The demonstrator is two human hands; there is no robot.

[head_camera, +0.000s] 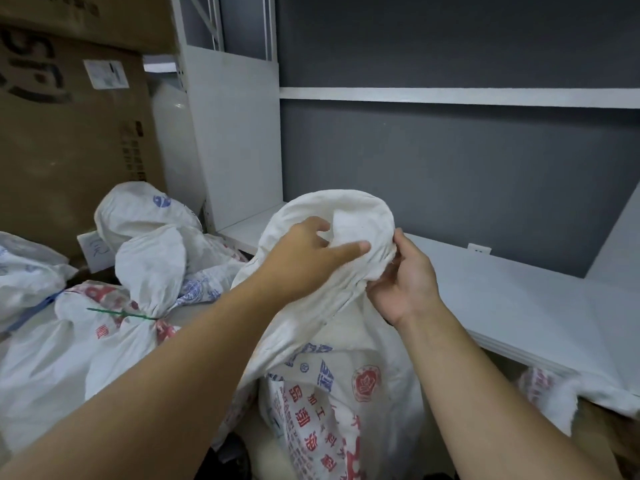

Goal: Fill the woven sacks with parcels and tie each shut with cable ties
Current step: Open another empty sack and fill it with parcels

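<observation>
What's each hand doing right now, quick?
Left hand: fingers on the gathered top of the woven sack, index finger straight; whether it grips is unclear.
Right hand: grips the bunched neck of the sack.
</observation>
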